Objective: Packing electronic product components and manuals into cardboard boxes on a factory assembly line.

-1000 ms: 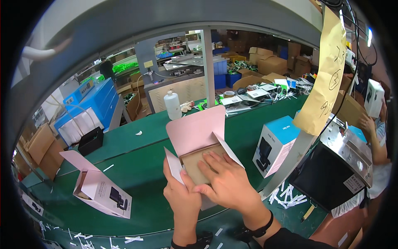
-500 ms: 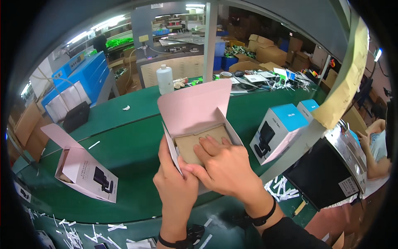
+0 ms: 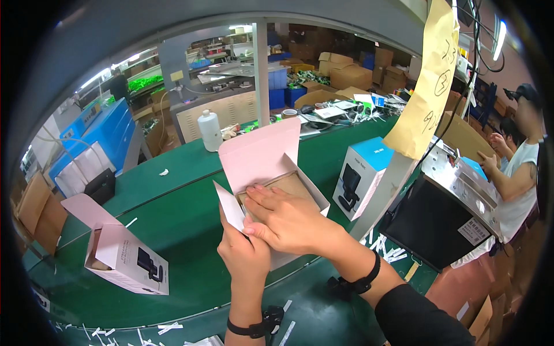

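Note:
An open white carton (image 3: pixel 262 150) with a pinkish lid raised stands tilted on the green bench in front of me. Inside it lies a brown cardboard insert (image 3: pixel 298 187). My left hand (image 3: pixel 244 254) grips the carton's near left side, its thumb and fingers partly hidden. Flat on the insert rests my right hand (image 3: pixel 291 222), fingers stretched out and thumb toward the left edge. What is under the insert cannot be seen.
A second open carton (image 3: pixel 130 265) stands at left, a closed blue-topped one (image 3: pixel 360 179) at right beside the metal post. Farther back are a white bottle (image 3: pixel 209 131) and piled parts. A black metal cabinet (image 3: pixel 430 222), paper strips (image 3: pixel 170 327) and people (image 3: pixel 516 179) are also around.
My right hand has slid left across the insert, uncovering its right part. The left flap now leans outward more. The whole view has turned to the right.

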Demonstrator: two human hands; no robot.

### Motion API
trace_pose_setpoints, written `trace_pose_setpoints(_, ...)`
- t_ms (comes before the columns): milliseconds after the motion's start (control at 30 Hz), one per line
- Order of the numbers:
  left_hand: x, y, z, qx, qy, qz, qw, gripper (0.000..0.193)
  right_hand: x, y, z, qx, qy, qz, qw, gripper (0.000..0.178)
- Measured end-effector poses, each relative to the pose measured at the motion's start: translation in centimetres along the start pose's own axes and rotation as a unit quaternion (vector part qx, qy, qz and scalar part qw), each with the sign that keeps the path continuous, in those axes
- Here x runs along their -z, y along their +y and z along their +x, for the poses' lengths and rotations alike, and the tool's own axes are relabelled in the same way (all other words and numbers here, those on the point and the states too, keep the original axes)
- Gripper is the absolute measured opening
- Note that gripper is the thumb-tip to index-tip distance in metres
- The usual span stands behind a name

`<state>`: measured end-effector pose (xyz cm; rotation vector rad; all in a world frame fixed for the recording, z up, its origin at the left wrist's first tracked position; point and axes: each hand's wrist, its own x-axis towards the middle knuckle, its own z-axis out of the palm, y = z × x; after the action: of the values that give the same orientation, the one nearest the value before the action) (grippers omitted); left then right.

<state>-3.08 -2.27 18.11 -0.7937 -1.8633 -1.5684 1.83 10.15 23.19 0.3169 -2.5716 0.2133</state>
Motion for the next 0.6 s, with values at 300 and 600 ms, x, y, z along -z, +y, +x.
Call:
trace_pose_setpoints(300, -0.5, -1.3, 0.0, 0.086, -0.027, -0.02, 0.996, 0.062, -1.4, 1.4, 1.9, 0.008, -0.085, 0.004, 0.996, 0.056)
trace_pose_setpoints(600, -3.3, 1.7, 0.0, -0.19, 0.028, 0.084, 0.978, 0.049, -4.7, 4.2, -1.4, 0.066, 0.059, 0.001, 0.996, 0.026)
